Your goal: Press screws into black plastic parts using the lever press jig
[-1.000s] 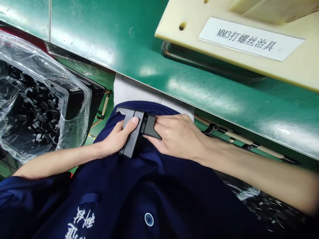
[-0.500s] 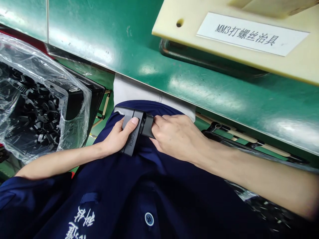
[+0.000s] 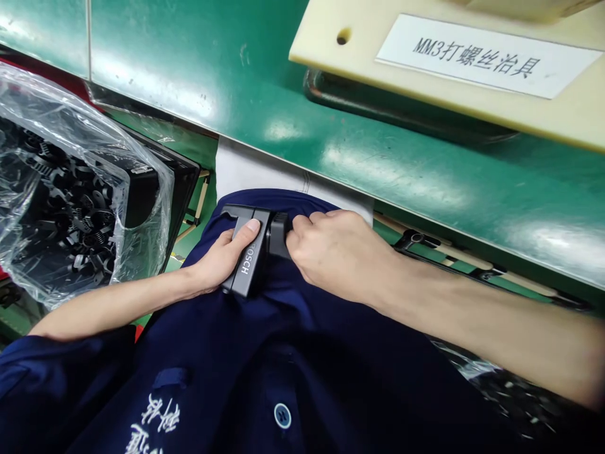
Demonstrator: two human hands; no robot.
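Observation:
A black plastic housing marked BOSCH (image 3: 249, 260) is held over my lap against the dark blue clothing, with a curved arm at its far left corner. My left hand (image 3: 221, 257) is closed around its left side, thumb pressed on the top face near the lettering. From the right, my right hand (image 3: 326, 252) is closed with fingers curled on a smaller black block (image 3: 278, 234) that meets the housing's right side. The fingertips of my right hand are hidden behind the block, and I cannot tell whether the block is fixed to the housing.
A green worktable (image 3: 265, 107) spans the far side, carrying a cream fixture plate (image 3: 359, 53) with a printed label. At left, a plastic-lined black bin (image 3: 161, 189) holds several black curved parts (image 3: 85, 214). More black parts (image 3: 520, 397) lie at lower right.
The housing has tilted slightly in my hands, and its BOSCH lettering shows more clearly. My right hand has rolled a little, still on the block. The view has shifted slightly.

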